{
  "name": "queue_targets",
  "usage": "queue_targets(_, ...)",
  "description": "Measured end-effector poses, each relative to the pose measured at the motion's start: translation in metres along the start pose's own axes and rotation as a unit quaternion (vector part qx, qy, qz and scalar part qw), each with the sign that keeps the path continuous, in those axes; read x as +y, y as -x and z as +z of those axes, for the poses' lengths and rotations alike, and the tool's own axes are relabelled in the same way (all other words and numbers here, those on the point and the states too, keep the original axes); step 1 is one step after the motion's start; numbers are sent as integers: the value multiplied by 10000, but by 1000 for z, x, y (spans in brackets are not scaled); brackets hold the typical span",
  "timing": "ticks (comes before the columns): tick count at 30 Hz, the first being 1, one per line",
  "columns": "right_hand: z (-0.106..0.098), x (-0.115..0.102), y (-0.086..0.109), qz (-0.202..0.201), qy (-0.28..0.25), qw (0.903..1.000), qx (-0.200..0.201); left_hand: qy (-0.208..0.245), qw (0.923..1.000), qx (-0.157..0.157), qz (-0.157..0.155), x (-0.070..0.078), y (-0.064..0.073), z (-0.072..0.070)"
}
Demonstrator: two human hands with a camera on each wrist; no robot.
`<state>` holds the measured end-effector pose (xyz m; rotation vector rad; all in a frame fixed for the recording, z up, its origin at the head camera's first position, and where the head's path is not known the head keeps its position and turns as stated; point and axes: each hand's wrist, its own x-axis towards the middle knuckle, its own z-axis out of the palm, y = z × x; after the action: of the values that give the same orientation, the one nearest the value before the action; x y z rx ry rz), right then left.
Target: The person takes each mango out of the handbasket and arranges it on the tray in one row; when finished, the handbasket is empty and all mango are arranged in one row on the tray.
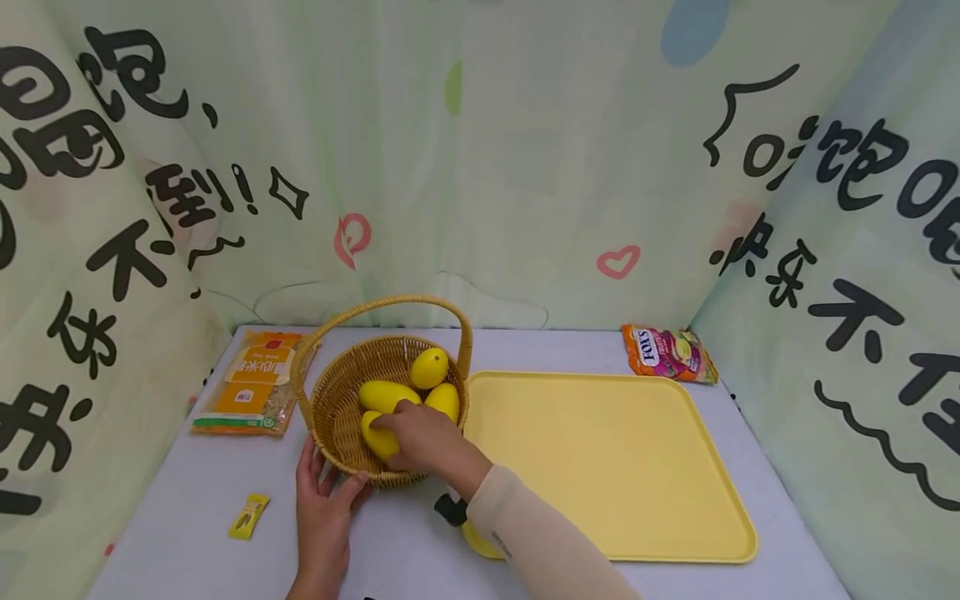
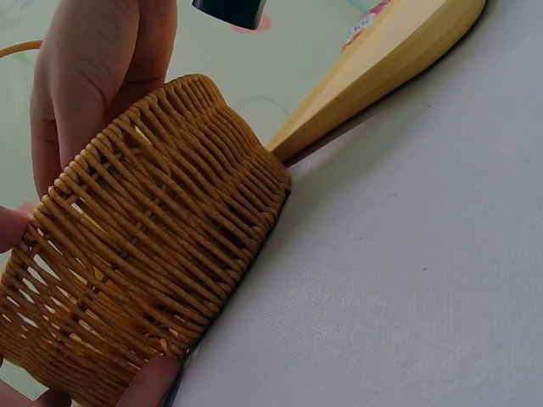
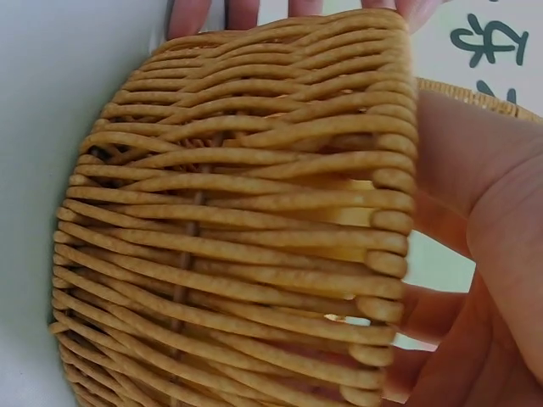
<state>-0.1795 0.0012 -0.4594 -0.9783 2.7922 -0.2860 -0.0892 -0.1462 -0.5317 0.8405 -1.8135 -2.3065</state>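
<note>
round tan wicker basket [image 1: 339, 400], arched handle up, on the white tabletop [image 1: 408, 546]. four smooth yellow fruits [image 1: 386, 395] inside, close together.

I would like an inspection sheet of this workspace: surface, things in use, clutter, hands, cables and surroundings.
Surface: white table, with yellow tray right of the basket.
Things in use: wicker basket holding four visible yellow fruits.
Clutter: orange-labelled packet, small yellow sachet, Fox's bag.
Left hand: grips the basket's side.
Right hand: reaches into the basket, touching one fruit; grip unclear.
Cables: nothing seen.
Surroundings: pale curtain with dark lettering.
</note>
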Motion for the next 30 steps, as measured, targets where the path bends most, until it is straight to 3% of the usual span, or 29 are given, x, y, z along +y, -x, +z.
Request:
queue_targets(8, -9, 8, 7, -40, -631, 9977, 254, -41, 10000, 17, -24, 0, -1, 0)
queue_targets(15, -17, 22, 14, -28, -1598, 9856, 559, -73, 9999, 66, 30, 1, 0, 1)
queue_targets(23, -20, 41, 22, -176, -2740, 9579, 836, -112, 9999, 51, 74, 1, 0, 2)
queue_targets(30, -17, 54, 33, 13, -3815, 9198, 922, -99, 9999, 28, 76, 0, 1, 2)
